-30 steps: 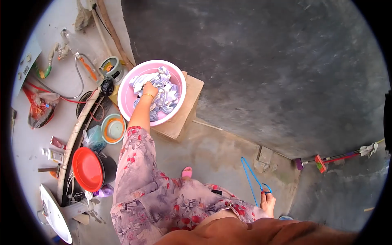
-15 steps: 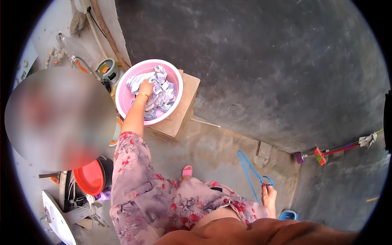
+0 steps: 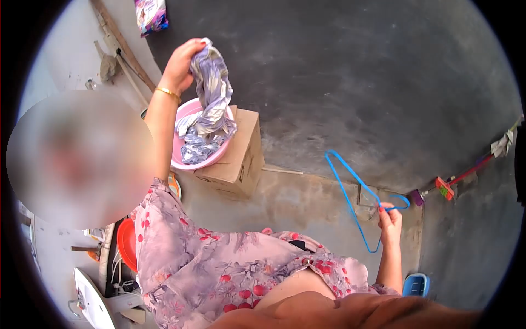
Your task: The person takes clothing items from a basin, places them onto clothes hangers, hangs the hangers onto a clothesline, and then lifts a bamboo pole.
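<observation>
My left hand (image 3: 185, 64), with a gold bangle at the wrist, is closed on a crumpled grey-and-white patterned garment (image 3: 212, 88). Its upper end is raised in my grip, and the lower part still lies bunched in a pink basin (image 3: 179, 156). A blue clothes hanger (image 3: 350, 211) is pinched near its hook in my right hand (image 3: 389, 219), held out at the right over the floor. The garment's exact kind cannot be made out.
The basin stands on a cardboard box (image 3: 241, 159) by the dark wall. A red basin (image 3: 126, 245) and a white sink (image 3: 90, 296) are at lower left. Brooms (image 3: 445, 188) lean at right, near a blue tub (image 3: 416, 285). A blurred disc covers the left side.
My left hand has lifted part of the garment up out of the basin. My right hand has raised the hanger upward and to the right.
</observation>
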A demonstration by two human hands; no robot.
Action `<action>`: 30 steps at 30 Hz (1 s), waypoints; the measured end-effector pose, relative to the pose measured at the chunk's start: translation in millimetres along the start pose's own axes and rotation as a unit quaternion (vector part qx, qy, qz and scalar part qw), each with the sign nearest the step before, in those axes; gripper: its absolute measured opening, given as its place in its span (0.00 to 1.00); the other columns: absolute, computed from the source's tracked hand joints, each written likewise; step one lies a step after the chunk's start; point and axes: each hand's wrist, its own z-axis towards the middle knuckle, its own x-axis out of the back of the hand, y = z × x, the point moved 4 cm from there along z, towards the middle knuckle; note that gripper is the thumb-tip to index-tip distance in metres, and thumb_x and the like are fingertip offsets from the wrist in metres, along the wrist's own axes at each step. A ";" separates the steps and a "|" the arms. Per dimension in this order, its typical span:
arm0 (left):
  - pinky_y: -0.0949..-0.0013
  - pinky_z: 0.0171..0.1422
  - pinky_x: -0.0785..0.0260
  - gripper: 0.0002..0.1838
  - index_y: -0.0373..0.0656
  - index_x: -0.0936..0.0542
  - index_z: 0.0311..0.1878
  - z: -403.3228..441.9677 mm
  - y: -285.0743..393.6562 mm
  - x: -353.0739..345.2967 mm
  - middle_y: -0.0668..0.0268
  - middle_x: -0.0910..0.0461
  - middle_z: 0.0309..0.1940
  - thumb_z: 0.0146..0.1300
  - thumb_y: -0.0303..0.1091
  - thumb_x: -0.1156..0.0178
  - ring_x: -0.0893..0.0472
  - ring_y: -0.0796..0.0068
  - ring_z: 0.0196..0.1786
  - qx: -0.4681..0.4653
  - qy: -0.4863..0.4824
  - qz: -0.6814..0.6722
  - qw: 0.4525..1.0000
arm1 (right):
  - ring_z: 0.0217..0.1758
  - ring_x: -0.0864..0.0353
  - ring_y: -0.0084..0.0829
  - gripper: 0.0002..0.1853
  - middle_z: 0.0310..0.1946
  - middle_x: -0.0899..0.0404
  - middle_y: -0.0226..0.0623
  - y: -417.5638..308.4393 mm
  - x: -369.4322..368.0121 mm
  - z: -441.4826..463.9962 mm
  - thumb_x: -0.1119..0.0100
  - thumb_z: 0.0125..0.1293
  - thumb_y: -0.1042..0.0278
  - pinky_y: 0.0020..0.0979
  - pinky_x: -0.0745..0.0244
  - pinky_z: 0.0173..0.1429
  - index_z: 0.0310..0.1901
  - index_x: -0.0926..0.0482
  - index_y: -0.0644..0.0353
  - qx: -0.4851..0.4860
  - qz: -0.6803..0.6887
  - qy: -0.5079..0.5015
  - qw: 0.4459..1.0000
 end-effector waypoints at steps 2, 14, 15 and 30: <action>0.76 0.41 0.29 0.05 0.40 0.23 0.38 -1.3 28.9 -69.8 0.70 0.22 0.31 0.64 0.29 0.47 0.22 0.81 0.34 -0.014 -0.067 -0.012 0.998 | 0.22 0.41 0.12 0.13 0.21 0.34 0.19 -13.7 18.2 1.0 0.47 0.65 0.69 0.17 0.50 0.22 0.50 0.22 0.59 0.045 0.040 -0.004 0.998; 0.76 0.45 0.28 0.06 0.37 0.25 0.40 -89.5 -10.8 -422.4 0.67 0.21 0.35 0.63 0.28 0.48 0.22 0.80 0.37 0.105 -0.400 -0.089 0.906 | 0.28 0.36 0.12 0.20 0.31 0.31 0.24 -64.6 56.9 12.7 0.45 0.63 0.68 0.19 0.40 0.27 0.57 0.31 0.55 0.008 0.285 -0.086 0.955; 0.77 0.44 0.29 0.06 0.38 0.25 0.40 -99.3 -24.1 -445.1 0.67 0.21 0.35 0.63 0.28 0.48 0.22 0.81 0.37 0.121 -0.417 -0.089 0.897 | 0.31 0.33 0.13 0.18 0.33 0.29 0.26 -65.8 54.9 14.0 0.45 0.63 0.68 0.19 0.38 0.28 0.56 0.30 0.55 -0.010 0.338 -0.080 0.938; 0.78 0.31 0.35 0.06 0.40 0.22 0.36 -85.6 -141.6 -545.0 0.72 0.24 0.28 0.55 0.28 0.43 0.27 0.83 0.29 0.108 -0.369 0.171 0.907 | 0.18 0.39 0.19 0.06 0.22 0.29 0.26 -129.7 317.9 -56.0 0.45 0.58 0.68 0.24 0.45 0.18 0.37 0.24 0.56 0.097 -0.059 0.292 0.950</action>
